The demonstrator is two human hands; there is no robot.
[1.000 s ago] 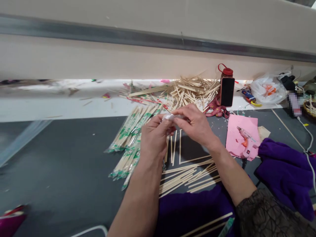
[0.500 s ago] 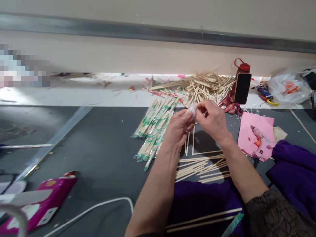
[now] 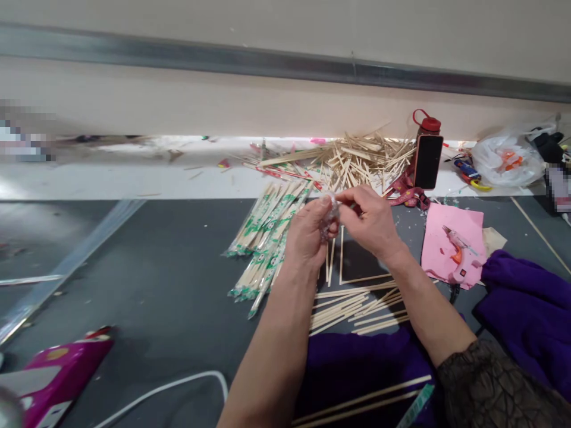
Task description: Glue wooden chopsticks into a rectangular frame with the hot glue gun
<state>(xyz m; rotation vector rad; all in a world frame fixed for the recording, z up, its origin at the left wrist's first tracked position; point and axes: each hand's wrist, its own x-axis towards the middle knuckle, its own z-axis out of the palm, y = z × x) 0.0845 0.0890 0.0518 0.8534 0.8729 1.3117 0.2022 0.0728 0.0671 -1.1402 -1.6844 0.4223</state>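
A small wad of crumpled clear plastic [image 3: 330, 217] is gripped in my left hand [image 3: 307, 235], its fingers curled round it. My right hand [image 3: 370, 221] is closed, thumb and forefinger pinched against the right side of the wad; the fingertips are partly hidden. Wrapped chopsticks with green print [image 3: 261, 220] lie left of and partly behind my left hand. Below both hands, several loose wooden sticks [image 3: 341, 312] are spread on the dark table. Thin sticks [image 3: 341, 261] stand at right angles to another stick between my forearms.
A heap of wooden sticks [image 3: 363, 157] lies at the back, beside a red-capped bottle [image 3: 429, 125] and a phone [image 3: 429, 161]. At right are a glue gun [image 3: 458, 252] on pink foam [image 3: 435, 229] and purple cloth [image 3: 526, 297]. A white cable [image 3: 178, 383] curves at front left.
The view has shifted, so the scene sits slightly further left. Both hands still hold the crumpled plastic close together, and my right hand's fingers have closed further over its edge.
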